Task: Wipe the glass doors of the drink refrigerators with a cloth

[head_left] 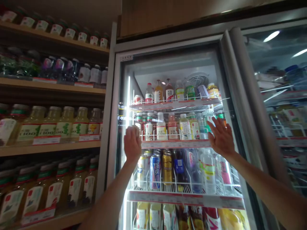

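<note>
Both of my arms are raised in front of a lit drinks fridge (pixel 170 143). My right hand (pixel 222 137) is open, its fingers spread, in front of the right end of the second shelf and a pale green bottle (pixel 209 118). My left hand (pixel 133 144) is up near the left end of that shelf. Its fingers point away from me and look loosely extended, with blurred tips. I see nothing held in either hand; whether they touch the glass I cannot tell. Between them stand a white-capped yellow-labelled bottle (pixel 161 127) and a pink bottle (pixel 172 126).
Below are a blue can (pixel 155 171), a gold can (pixel 167 167) and clear bottles (pixel 208 169). Wooden shelves (pixel 55 83) with rows of juice bottles (pixel 59 123) stand to the left. A metal door frame (pixel 247 95) separates a second fridge on the right.
</note>
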Demonstrator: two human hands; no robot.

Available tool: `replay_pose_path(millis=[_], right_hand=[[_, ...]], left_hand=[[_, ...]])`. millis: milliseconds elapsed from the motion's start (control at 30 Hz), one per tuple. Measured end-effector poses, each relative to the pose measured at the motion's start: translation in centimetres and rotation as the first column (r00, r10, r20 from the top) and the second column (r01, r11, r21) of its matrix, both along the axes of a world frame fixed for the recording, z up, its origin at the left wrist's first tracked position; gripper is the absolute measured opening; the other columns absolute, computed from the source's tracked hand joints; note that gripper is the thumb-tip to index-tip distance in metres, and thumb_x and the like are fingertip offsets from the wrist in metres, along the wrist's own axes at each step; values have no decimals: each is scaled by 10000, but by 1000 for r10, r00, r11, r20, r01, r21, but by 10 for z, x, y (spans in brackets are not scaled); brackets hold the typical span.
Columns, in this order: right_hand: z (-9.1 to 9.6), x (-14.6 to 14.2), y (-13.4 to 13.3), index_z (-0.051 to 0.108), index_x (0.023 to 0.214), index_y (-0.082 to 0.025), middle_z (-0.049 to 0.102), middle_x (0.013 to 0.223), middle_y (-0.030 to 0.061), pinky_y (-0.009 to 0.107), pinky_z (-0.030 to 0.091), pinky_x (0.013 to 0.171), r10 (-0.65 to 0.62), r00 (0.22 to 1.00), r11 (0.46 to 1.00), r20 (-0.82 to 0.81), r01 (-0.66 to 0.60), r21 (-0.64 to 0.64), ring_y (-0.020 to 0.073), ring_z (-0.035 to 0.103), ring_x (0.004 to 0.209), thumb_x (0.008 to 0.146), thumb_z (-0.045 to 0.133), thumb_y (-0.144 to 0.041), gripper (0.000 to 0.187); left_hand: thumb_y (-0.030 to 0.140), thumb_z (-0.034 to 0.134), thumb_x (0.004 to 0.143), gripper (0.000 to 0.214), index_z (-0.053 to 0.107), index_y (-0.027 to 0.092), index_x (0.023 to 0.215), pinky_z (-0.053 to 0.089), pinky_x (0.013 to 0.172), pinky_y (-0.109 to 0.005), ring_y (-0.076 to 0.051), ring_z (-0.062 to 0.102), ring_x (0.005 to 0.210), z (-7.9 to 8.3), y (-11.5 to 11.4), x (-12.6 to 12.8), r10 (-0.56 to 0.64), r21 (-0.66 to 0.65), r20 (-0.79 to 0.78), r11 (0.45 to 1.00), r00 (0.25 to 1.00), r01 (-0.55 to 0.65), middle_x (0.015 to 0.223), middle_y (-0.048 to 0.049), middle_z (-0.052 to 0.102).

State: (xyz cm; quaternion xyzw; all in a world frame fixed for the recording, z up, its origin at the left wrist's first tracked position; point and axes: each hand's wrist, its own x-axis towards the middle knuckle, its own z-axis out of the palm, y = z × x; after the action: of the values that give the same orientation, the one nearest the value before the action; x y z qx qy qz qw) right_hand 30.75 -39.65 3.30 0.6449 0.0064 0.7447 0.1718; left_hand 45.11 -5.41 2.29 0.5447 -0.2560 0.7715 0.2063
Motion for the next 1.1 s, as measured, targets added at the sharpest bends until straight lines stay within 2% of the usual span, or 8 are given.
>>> replay_pose_path(millis=[100, 267, 433, 533, 633, 833, 1000, 1100], right_hand=[[0, -1, 1, 334, 1412, -229, 351, 1482, 80, 493, 221, 1112, 1, 1000, 1000, -16, -1, 19, 262, 298, 1374, 893, 404, -292, 527], [0, -2, 0, 348, 1408, -227, 357, 1478, 78, 489, 241, 1103, -20, 1000, 1000, -22, 21, 23, 267, 309, 1368, 890, 399, -279, 522], [0, -1, 1, 387, 1383, -198, 385, 1459, 100, 488, 241, 1105, -28, 1000, 1000, -14, 28, 15, 263, 309, 1369, 892, 403, -291, 500], [0, -2, 2, 389, 1382, -199, 377, 1465, 94, 496, 244, 1101, -27, 999, 999, -26, 28, 36, 271, 311, 1366, 888, 404, -289, 502], [0, -3, 2, 392, 1381, -204, 378, 1465, 88, 495, 259, 1093, -26, 999, 998, -37, 28, 52, 271, 318, 1362, 890, 392, -283, 497], [0, -3, 3, 383, 1384, -212, 374, 1468, 81, 499, 249, 1102, -22, 999, 999, -34, 24, 42, 264, 306, 1370, 891, 391, -289, 500], [0, -2, 2, 382, 1385, -207, 374, 1467, 90, 496, 232, 1109, -15, 1000, 999, -23, 16, 33, 267, 307, 1370, 895, 394, -288, 497], [0, -2, 2, 359, 1399, -220, 354, 1480, 80, 494, 227, 1114, -1, 1000, 999, -25, 2, 39, 262, 298, 1375, 895, 397, -284, 510]], left_hand=[[209, 324, 929, 536, 201, 172, 1449, 291, 1122, -476, -232, 181, 1409, -9, -3, -3, -54, -43, -28, 998, 998, 52, 1500, -139, 272], [204, 384, 916, 481, 346, 277, 1390, 349, 1093, -320, -139, 339, 1345, -37, -19, -14, -20, 441, 30, 898, 999, 5, 1393, -23, 475], [179, 363, 919, 546, 221, 188, 1445, 291, 1117, -468, -228, 181, 1410, -37, 15, -3, -20, -53, -23, 998, 1000, 19, 1500, -137, 273], [159, 361, 912, 553, 224, 215, 1446, 344, 1094, -440, -216, 201, 1404, -49, 2, -11, 0, 138, -17, 990, 1000, 2, 1495, -111, 296], [154, 388, 902, 527, 305, 246, 1415, 363, 1084, -387, -193, 285, 1374, -60, -7, -16, 36, 502, 53, 863, 998, -58, 1433, -72, 416], [184, 384, 910, 559, 226, 206, 1446, 315, 1101, -499, -255, 233, 1391, -60, 23, -2, 25, -31, -91, 999, 996, -28, 1478, -133, 320], [162, 402, 902, 577, 228, 258, 1444, 344, 1101, -409, -204, 301, 1365, -70, 16, -6, 31, 436, -13, 899, 999, -22, 1404, -69, 456], [188, 396, 911, 576, 204, 221, 1453, 324, 1107, -444, -226, 281, 1375, -60, 20, -3, 31, 203, -88, 979, 996, -12, 1425, -117, 417]])
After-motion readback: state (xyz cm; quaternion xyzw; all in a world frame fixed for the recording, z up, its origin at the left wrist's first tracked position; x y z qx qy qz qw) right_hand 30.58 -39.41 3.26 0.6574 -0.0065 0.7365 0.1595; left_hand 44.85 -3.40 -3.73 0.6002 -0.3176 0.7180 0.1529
